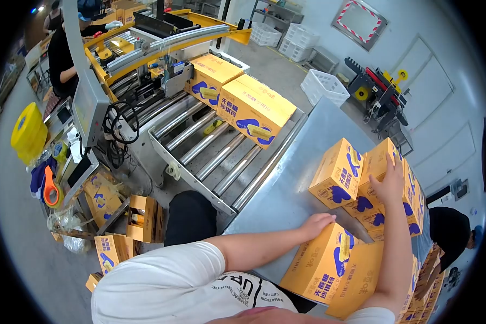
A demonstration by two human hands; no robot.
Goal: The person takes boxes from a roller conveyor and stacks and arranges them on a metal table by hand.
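Note:
My left hand (317, 225) rests on the top edge of a yellow carton (321, 262) with purple print, near the front of the metal table (286, 200). One flap of that carton (362, 275) stands out toward my right forearm. Farther right, my right hand (390, 181) reaches over a group of small yellow boxes, fingers spread on top of one box (375, 162). Another small box (337, 173) stands just left of it. Whether the right hand grips the box is hard to tell.
Two closed cartons (256, 108) sit on the roller conveyor (210, 156) ahead. A taping machine (167, 32) stands beyond. Open cartons (143, 218) lie at floor level on the left. Co-workers are at the far left (65, 59) and right edge (451, 232).

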